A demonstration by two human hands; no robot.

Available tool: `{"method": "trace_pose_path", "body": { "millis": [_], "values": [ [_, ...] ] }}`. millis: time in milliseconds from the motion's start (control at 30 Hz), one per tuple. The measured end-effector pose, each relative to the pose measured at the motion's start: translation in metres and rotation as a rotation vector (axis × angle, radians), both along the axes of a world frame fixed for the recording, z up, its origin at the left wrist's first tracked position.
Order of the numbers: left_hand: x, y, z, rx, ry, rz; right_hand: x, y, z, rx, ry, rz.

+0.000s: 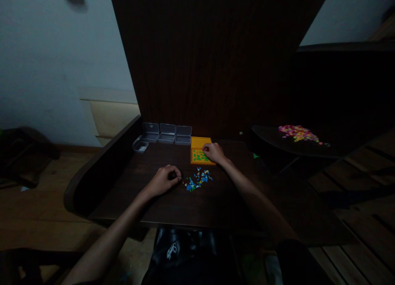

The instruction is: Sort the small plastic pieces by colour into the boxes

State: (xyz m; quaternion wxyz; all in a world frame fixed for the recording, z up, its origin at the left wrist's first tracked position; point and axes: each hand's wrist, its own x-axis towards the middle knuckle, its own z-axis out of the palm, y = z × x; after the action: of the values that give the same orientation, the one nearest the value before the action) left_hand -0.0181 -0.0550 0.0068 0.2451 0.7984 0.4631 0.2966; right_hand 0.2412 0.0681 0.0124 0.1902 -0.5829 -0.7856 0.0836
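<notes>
While a dark brown wooden desk [166, 205] carries everything, an open yellow rectangular box [200, 142] lies under the curled right hand [215, 152], which hides its right edge, and the loosely bent left hand [162, 181] rests beside scattered tiny blue, white and green pieces [205, 177], any grasp by either being impossible to tell.

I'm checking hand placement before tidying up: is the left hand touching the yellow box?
Apart. The head view shows bare dark tabletop between the left hand and the yellow box.
</notes>
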Motion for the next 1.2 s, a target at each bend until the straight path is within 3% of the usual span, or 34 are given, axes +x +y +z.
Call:
{"method": "trace_pose_path", "body": {
  "millis": [267, 433, 533, 767, 1033, 1200],
  "values": [
    [0.008, 0.014, 0.017, -0.059, -0.261, 0.066, 0.002, -0.006, 0.011, 0.019, -0.036, -0.032],
    [0.023, 0.041, 0.026, -0.07, -0.427, 0.041, -0.001, -0.022, 0.023, -0.015, 0.274, 0.305],
    [0.032, 0.057, 0.023, -0.102, -0.529, 0.061, -0.007, -0.036, 0.027, -0.034, 0.423, 0.414],
    [0.044, 0.069, 0.012, -0.185, -0.681, 0.089, -0.02, -0.055, 0.028, 0.109, 0.473, 0.4],
    [0.046, 0.065, 0.003, -0.198, -0.665, 0.101, -0.024, -0.055, 0.019, 0.204, 0.416, 0.372],
    [0.038, 0.062, 0.001, -0.165, -0.554, 0.029, -0.018, -0.049, 0.017, 0.174, 0.356, 0.36]
  ]
}}
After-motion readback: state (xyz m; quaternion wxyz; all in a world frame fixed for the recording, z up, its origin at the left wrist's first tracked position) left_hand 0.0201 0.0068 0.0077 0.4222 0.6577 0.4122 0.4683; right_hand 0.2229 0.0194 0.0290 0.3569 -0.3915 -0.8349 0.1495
